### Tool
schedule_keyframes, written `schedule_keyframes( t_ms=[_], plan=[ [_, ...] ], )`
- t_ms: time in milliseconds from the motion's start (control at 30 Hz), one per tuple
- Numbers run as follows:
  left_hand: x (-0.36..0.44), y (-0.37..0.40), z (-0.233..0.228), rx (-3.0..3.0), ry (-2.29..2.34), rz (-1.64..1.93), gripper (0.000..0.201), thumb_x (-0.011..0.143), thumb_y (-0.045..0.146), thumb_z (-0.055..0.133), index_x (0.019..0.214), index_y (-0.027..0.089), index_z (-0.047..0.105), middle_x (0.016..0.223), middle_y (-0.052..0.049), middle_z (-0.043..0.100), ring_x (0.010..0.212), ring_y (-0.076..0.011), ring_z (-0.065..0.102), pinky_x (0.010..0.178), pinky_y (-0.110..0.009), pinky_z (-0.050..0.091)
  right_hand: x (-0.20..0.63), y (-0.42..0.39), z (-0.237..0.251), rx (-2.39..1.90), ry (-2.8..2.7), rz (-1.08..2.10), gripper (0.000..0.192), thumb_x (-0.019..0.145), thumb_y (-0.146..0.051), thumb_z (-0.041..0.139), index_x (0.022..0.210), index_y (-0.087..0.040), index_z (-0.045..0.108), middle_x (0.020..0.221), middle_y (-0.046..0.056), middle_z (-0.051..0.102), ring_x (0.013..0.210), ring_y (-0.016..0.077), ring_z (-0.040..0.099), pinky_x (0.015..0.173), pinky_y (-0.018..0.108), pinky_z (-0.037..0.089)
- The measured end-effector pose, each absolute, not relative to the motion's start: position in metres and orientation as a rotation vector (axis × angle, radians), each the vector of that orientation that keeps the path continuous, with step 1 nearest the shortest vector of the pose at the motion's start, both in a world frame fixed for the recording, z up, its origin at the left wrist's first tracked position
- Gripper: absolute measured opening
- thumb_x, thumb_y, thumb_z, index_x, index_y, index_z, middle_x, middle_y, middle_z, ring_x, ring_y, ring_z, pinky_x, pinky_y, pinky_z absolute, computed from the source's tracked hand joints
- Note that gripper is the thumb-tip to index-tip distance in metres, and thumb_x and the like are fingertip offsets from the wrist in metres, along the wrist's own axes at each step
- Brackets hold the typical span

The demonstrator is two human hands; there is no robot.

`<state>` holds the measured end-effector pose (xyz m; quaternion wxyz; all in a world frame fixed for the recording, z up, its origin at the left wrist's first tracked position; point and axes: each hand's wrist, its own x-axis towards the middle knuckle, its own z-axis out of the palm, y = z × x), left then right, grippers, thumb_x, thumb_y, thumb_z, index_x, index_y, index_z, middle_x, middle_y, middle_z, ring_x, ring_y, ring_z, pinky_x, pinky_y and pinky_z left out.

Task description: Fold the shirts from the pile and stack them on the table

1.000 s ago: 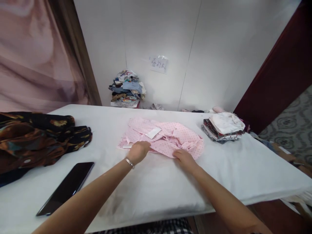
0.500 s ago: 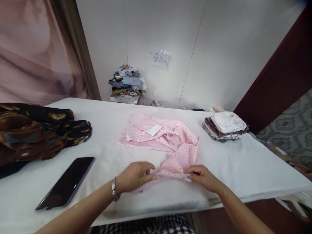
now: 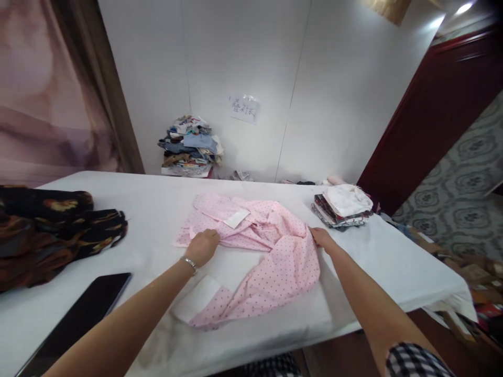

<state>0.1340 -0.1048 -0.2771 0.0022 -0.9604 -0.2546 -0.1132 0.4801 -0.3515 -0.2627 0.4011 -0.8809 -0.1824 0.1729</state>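
Observation:
A pink shirt with small dark dots lies loosely bunched on the white-covered table. One white cuff rests on top of its far part. The other white cuff lies at the near left, at the end of a sleeve curving towards me. My left hand is closed on the shirt's near left edge, its fingertips partly hidden. At the shirt's right edge, my right hand has its fingers closed on the fabric, also partly hidden.
A black phone lies at the near left, and a dark floral garment is heaped behind it. Folded clothes are stacked at the far right. Beyond the table's back edge rises another clothes pile.
Both hands have let go of the near sleeve and reached farther over the table, left hand to the left edge, right hand to the right edge. The sleeve now lies spread, its cuff showing.

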Motion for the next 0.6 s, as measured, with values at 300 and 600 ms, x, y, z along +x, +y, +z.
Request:
schedule_keyframes(
  t_ms=[300, 600],
  plan=[
    [0.044, -0.132, -0.222, -2.764, -0.891, -1.118, 0.03, 0.095, 0.035, 0.037, 0.096, 0.022, 0.065, 0.093, -0.008, 0.073, 0.091, -0.0248, 0.067, 0.094, -0.045, 0.049, 0.455, -0.356, -0.271, -1.774, -0.641, 0.231, 0.035, 0.07, -0.054, 0.062, 0.071, -0.019, 0.061, 0.06, -0.003, 0.055, 0.063, 0.015, 0.048, 0.057, 0.027, 0.039],
    [0.003, -0.183, -0.284, -3.268, -0.955, -0.802, 0.027, 0.089, 0.043, 0.046, 0.08, 0.03, 0.069, 0.079, -0.004, 0.075, 0.071, -0.0242, 0.071, 0.062, -0.036, 0.059, 0.487, -0.431, -0.304, -1.902, -0.35, 0.155, 0.032, 0.06, -0.051, 0.067, 0.066, -0.02, 0.065, 0.063, 0.002, 0.066, 0.062, 0.0206, 0.057, 0.057, 0.031, 0.046]
  ],
)
